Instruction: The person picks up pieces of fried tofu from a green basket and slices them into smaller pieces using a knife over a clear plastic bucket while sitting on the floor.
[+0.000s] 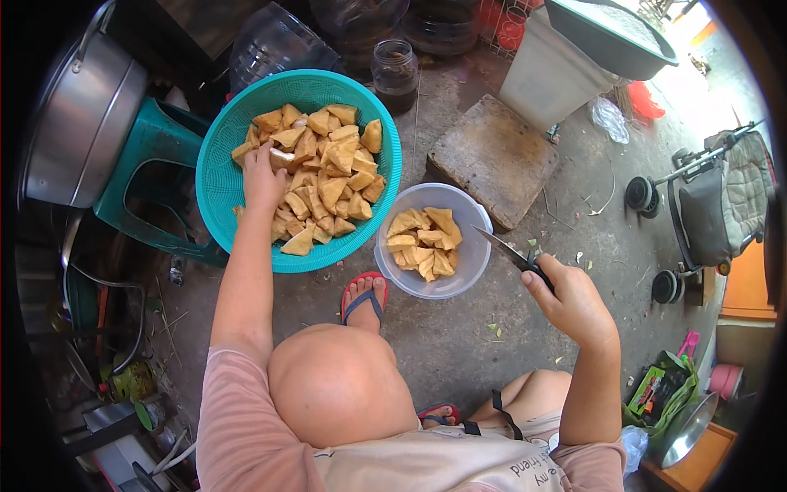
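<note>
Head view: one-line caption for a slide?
Left hand reaches into teal basket of fried tofu pieces; right hand holds knife beside clear bowl.

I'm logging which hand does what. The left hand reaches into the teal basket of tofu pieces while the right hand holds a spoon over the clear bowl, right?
Not quite. The head view shows the right hand holding a knife, not a spoon, beside the clear bowl. The left hand does reach into the teal basket of tofu pieces.

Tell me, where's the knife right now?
The knife is in the right hand, right of centre in the head view, its blade pointing toward the clear bowl of cut pieces.
</note>
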Action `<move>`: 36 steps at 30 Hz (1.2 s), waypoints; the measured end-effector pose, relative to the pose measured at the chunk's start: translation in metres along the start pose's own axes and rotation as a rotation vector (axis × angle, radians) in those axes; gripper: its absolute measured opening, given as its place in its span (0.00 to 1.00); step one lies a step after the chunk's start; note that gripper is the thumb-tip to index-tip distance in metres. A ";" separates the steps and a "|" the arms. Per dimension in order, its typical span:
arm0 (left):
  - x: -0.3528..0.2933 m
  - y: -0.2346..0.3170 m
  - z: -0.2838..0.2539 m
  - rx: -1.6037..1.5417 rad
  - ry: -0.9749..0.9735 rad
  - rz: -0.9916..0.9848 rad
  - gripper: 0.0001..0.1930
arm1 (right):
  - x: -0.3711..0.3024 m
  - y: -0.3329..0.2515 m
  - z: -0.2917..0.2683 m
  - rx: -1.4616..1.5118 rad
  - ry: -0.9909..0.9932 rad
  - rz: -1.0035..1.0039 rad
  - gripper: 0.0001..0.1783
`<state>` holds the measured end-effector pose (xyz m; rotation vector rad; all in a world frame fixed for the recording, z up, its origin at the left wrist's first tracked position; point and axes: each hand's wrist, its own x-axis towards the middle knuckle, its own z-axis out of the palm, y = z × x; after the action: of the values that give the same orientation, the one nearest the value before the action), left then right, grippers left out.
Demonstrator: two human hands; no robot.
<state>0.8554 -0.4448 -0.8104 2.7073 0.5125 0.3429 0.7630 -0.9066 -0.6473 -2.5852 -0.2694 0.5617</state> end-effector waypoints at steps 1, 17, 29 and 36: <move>0.003 0.000 0.000 0.069 0.092 0.079 0.27 | 0.001 -0.001 0.001 -0.003 -0.006 0.000 0.18; 0.038 -0.014 0.010 -0.612 0.134 -0.068 0.14 | 0.006 -0.017 0.006 0.058 -0.022 -0.114 0.17; 0.026 0.003 -0.003 0.058 -0.040 0.068 0.19 | 0.003 -0.023 0.005 0.076 -0.023 -0.130 0.17; -0.002 0.008 -0.023 -1.783 -0.122 -0.451 0.20 | 0.003 -0.019 0.011 0.116 -0.026 -0.151 0.17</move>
<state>0.8489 -0.4454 -0.7869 0.8557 0.4033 0.2655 0.7592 -0.8844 -0.6481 -2.4231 -0.4244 0.5393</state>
